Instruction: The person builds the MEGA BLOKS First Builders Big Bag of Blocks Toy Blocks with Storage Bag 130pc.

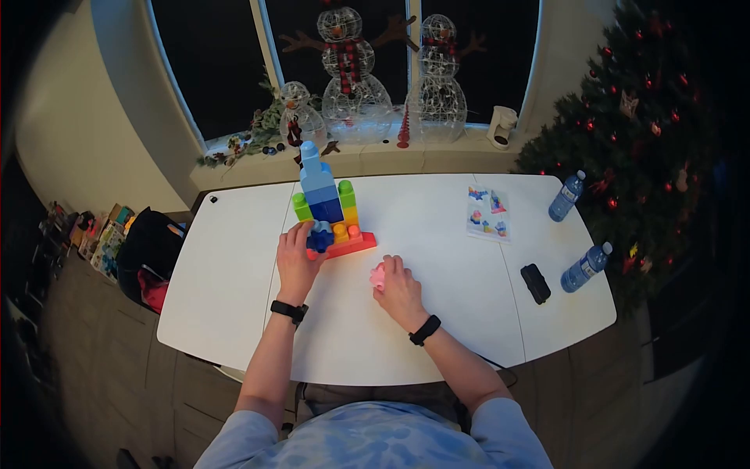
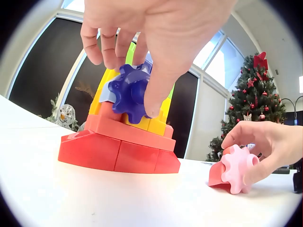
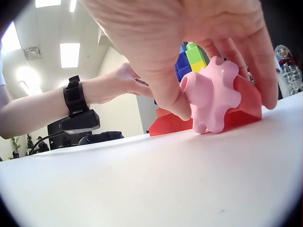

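A tower of toy blocks stands on the table, with a red base (image 2: 116,153), yellow, green and dark blue blocks (image 1: 326,210), and a light blue top (image 1: 317,175). At its front, the left hand (image 1: 298,262) pinches a dark blue gear (image 2: 130,93) between thumb and fingers, close against the blocks. To the right of the tower, the right hand (image 1: 401,294) holds a pink gear (image 3: 211,96) low over the tabletop. Behind the pink gear, under the right fingers, is a red block (image 3: 246,104).
A picture sheet (image 1: 488,213), a black case (image 1: 535,284) and two water bottles (image 1: 566,196) (image 1: 586,267) are on the table's right side. A small black item (image 1: 213,199) lies at the far left corner. Wire snowmen stand on the sill, and a decorated tree (image 1: 625,148) is at right.
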Available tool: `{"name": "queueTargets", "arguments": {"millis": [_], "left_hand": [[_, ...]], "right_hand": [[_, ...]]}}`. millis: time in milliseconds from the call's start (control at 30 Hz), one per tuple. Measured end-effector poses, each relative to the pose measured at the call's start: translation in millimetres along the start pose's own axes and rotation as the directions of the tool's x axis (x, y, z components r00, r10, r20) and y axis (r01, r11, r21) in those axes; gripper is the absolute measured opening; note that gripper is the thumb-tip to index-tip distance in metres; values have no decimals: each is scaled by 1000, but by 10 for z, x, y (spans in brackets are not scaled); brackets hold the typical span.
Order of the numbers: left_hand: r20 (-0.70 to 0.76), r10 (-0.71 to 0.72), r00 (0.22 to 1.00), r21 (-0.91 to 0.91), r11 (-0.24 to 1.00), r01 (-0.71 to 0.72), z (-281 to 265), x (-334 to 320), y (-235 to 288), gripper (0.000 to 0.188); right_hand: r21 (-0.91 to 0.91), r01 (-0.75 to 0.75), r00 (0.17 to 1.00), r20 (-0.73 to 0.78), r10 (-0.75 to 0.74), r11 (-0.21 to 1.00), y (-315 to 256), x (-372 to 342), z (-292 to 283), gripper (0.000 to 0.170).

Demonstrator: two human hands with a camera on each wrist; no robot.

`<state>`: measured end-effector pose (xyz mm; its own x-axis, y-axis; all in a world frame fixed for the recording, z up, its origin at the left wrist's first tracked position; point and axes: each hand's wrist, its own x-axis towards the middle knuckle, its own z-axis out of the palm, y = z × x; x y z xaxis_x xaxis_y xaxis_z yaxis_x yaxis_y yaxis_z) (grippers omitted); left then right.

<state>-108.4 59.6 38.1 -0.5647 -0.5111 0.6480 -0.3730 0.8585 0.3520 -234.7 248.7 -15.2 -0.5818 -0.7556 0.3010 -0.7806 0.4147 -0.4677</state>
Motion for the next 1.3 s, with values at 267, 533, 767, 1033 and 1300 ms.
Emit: {"name": "queueTargets", "arguments": {"millis": [267, 533, 767, 1033, 1300], "left_hand": [[70, -53, 996, 5, 999, 53, -82, -8, 11, 80], [55, -45, 997, -15, 999, 46, -44, -28, -54, 81], [62, -59, 996, -36, 997, 61, -81, -20, -54, 77], [40, -42, 998, -75, 996, 45, -128, 6, -37, 70], [56, -64, 996, -112, 991, 70, -94, -18, -61, 73]], "right_hand": [[401, 140, 988, -122, -98, 905, -34, 457, -286, 65], [576, 248, 969, -129, -213, 779, -267, 972, -123, 64], [400, 356, 930, -237, -280, 845, -345, 989, -8, 59], [212, 315, 945, -162, -285, 925, -467, 904, -9, 60], [49, 304, 948, -120, -296, 952, -496, 1001, -36, 57]]}}
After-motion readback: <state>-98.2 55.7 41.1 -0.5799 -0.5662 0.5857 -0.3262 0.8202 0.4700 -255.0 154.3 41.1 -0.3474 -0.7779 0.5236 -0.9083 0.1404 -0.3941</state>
